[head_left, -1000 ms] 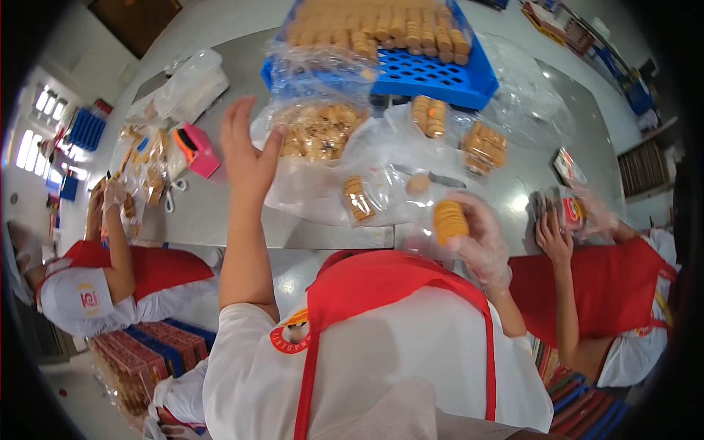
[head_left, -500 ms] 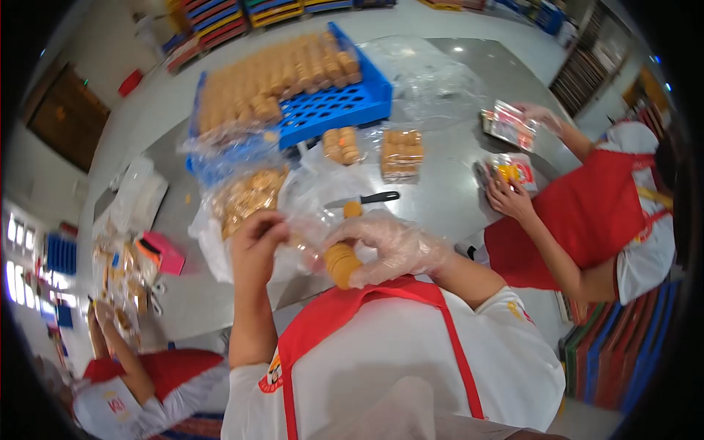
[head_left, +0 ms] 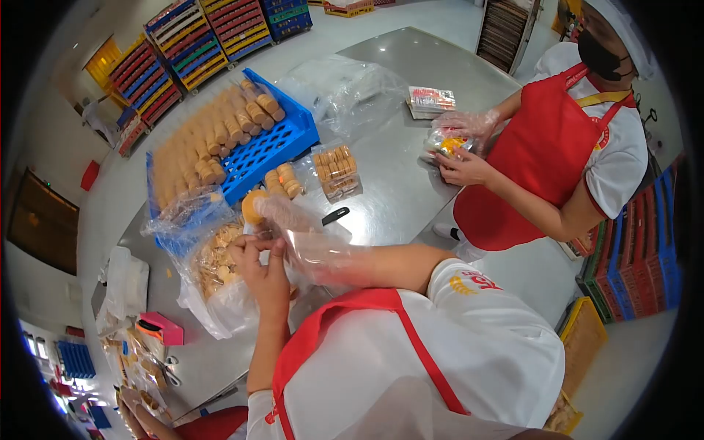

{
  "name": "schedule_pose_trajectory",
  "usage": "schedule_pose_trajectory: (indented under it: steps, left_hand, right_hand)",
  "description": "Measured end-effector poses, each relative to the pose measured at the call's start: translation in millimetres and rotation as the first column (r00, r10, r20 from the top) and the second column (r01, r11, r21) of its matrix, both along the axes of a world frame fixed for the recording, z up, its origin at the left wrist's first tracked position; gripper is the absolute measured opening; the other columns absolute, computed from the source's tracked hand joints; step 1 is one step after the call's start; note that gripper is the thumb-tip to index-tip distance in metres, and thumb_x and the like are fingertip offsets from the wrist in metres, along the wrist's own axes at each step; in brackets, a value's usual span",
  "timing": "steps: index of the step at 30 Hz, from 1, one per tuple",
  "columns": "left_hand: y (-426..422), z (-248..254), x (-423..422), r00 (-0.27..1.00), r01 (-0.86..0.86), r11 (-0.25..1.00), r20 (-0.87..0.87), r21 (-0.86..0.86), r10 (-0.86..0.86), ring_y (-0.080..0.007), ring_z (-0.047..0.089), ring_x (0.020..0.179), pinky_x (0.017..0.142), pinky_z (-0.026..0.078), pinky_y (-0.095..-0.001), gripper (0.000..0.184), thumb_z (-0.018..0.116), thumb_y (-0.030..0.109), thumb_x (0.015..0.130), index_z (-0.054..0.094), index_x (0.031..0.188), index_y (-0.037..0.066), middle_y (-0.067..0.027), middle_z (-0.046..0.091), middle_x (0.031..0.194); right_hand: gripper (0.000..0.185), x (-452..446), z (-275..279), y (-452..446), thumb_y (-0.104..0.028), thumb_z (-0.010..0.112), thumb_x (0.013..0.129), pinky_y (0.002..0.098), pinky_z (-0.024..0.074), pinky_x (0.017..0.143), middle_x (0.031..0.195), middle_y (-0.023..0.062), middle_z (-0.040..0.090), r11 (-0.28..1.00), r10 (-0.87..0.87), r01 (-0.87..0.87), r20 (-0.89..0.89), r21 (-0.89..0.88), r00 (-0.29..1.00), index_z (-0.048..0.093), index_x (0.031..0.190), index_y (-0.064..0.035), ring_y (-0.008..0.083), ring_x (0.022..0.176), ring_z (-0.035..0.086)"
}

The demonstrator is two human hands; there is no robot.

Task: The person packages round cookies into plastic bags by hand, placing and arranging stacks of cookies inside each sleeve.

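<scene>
My right hand [head_left: 280, 214], in a clear plastic glove, is closed around a stack of round golden biscuits [head_left: 254, 206], reaching forward past my left hand. My bare left hand [head_left: 258, 258] is beside the loose glove cuff, its fingers pinched together; what they hold, if anything, is unclear. Under and left of the hands lies an open plastic bag of biscuit pieces [head_left: 218, 260]. A black knife handle [head_left: 336, 215] shows to the right of the glove. Short biscuit rows [head_left: 284, 181] and a clear pack of biscuits [head_left: 336, 167] lie beyond.
A blue crate [head_left: 293, 136] with rows of biscuits stands at the back. Clear plastic sheeting [head_left: 341, 95] lies behind it. A co-worker in a red apron [head_left: 524, 165] handles a packet at right; another person's hands are at lower left, near a pink box [head_left: 172, 328].
My right hand has moved forward and left with the biscuits, now past my left hand. The view has turned. The co-worker at right now has both hands on one packet.
</scene>
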State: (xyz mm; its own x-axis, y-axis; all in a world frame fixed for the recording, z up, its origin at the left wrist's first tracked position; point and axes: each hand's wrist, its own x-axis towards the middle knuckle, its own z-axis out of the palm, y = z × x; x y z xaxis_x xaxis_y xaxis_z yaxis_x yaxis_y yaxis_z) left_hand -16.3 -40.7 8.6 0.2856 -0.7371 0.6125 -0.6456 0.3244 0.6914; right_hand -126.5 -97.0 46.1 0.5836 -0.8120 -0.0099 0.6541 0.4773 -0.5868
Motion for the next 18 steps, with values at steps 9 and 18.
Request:
schedule_pose_trajectory:
  steps: [9, 18]
  left_hand:
    - [9, 6, 30, 0.194, 0.453, 0.825, -0.866, -0.338, -0.461, -0.0133, 0.05, 0.063, 0.054, 0.041, -0.0286, 0.016, 0.06, 0.015, 0.097, 0.049, 0.088, 0.008, -0.0023, 0.05, 0.069]
    - [29, 45, 50, 0.596, 0.444, 0.893, -0.767, 0.07, -0.236, -0.0096, 0.048, 0.067, 0.059, 0.039, -0.0236, 0.012, 0.07, 0.009, 0.086, 0.064, 0.095, 0.003, -0.0005, 0.054, 0.087]
  right_hand:
    - [0.014, -11, -20, -13, -0.004, 0.05, 0.095, 0.02, 0.0387, 0.059, 0.084, 0.0002, 0.05, 0.976, -0.058, -0.001, -0.265, -0.22, 0.963, 0.056, 0.108, -0.0049, 0.0066, 0.069, 0.046]
    - [0.036, -18, 8, 6, -0.011, 0.064, 0.089, 0.0221, 0.0462, 0.061, 0.092, 0.0036, 0.057, 0.945, 0.325, -0.309, -0.222, 0.105, 0.919, 0.053, 0.122, -0.0052, 0.0107, 0.07, 0.057]
